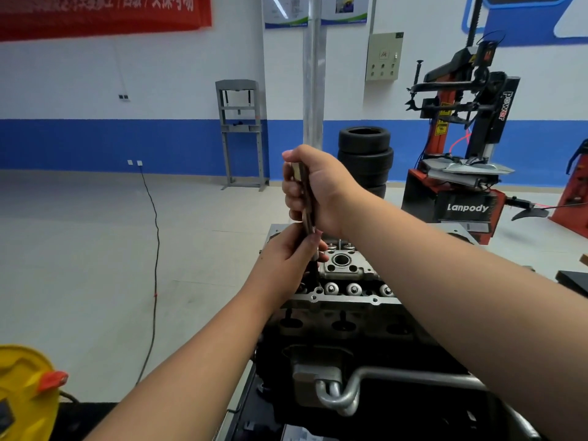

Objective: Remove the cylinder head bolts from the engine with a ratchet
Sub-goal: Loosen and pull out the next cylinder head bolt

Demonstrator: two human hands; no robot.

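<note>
Head view: my right hand [313,186] is fisted tight around the upper shaft of the ratchet [306,202], which stands near upright over the engine [346,300]. My left hand [294,253] pinches the shaft lower down, fingers curled round it just above the head's left end; its tip is hidden there. I count three round valve caps [353,288] in a row and three stacked tyres [366,157]. The tyre machine [464,198] reads "Lanpody" and "power".
</note>
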